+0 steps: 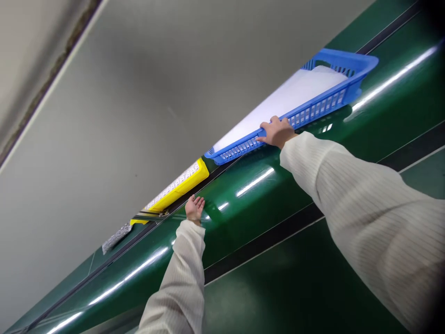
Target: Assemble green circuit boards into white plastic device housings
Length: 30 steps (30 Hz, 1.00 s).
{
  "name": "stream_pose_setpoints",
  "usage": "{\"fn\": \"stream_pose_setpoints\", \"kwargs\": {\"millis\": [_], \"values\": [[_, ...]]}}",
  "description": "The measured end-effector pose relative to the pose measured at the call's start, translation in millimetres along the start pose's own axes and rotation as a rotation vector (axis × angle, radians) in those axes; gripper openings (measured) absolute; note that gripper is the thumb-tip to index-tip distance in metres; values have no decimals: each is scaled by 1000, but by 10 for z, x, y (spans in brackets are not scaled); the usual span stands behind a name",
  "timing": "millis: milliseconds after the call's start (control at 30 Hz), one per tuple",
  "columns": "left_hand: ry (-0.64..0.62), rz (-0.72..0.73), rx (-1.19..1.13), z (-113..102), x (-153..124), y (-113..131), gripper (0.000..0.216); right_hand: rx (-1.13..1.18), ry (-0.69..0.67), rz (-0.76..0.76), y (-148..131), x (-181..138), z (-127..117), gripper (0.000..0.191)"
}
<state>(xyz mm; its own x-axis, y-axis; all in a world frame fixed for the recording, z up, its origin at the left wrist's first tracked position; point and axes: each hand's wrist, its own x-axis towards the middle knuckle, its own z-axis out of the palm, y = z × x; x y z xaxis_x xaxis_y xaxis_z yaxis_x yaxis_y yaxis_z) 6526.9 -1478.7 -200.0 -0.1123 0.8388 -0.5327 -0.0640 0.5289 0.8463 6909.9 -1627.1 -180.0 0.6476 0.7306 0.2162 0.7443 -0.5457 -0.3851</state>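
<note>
A blue slotted plastic basket sits at the far side of the glossy green surface, with a white sheet or liner lying in it. My right hand is closed over its near rim, fingers hooked across the edge. My left hand hovers above the green surface, palm turned up and fingers spread, holding nothing. Nearest to it is a yellow tray that contains rows of small white pieces, too small to make out.
A green conveyor-like belt runs diagonally, bordered by dark rails. Beyond it rises a grey wall. A silvery crinkled packet lies past the yellow tray. A pale ledge or frame edge crosses the upper left.
</note>
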Motion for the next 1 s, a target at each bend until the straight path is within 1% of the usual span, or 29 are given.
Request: {"fn": "stream_pose_setpoints", "kwargs": {"millis": [100, 233, 333, 400, 433, 500, 567, 667, 733, 800, 867, 933, 1000], "values": [[4, -38, 26, -229, -52, -77, 35, 2, -4, -14, 81, 38, 75, 45], [27, -65, 52, -480, -110, -85, 35, 16, -13, 7, 229, 82, 38, 43], [38, -71, 61, -536, -124, -48, 35, 43, -56, 43, 250, 188, -32, 42], [43, -63, 57, -509, -98, 13, 36, 60, -41, 42, 194, 180, -77, 45], [43, -56, 52, -480, -74, 58, 35, 67, -17, 32, 149, 126, -99, 47], [39, -33, 35, -401, -7, 171, 35, 77, 36, -13, 48, -96, -137, 51], [39, -8, 13, -303, 73, 300, 35, 95, 36, -87, -34, -455, -153, 49], [54, 10, -22, -155, 188, 469, 36, 152, -24, -195, -56, -1141, -115, 39], [75, 11, -41, -81, 243, 539, 36, 293, -110, -245, -1, -1607, -55, 34], [99, 7, -53, -43, 271, 570, 37, 387, -195, -208, 77, -2011, 13, 32], [118, -1, -60, -42, 274, 570, 37, 472, -289, -140, 137, -2313, 73, 32], [131, -14, -64, -66, 264, 555, 37, 538, -379, -103, 153, -2508, 116, 31], [140, -27, -65, -95, 256, 535, 37, 567, -435, -99, 124, -2621, 144, 31]]}}
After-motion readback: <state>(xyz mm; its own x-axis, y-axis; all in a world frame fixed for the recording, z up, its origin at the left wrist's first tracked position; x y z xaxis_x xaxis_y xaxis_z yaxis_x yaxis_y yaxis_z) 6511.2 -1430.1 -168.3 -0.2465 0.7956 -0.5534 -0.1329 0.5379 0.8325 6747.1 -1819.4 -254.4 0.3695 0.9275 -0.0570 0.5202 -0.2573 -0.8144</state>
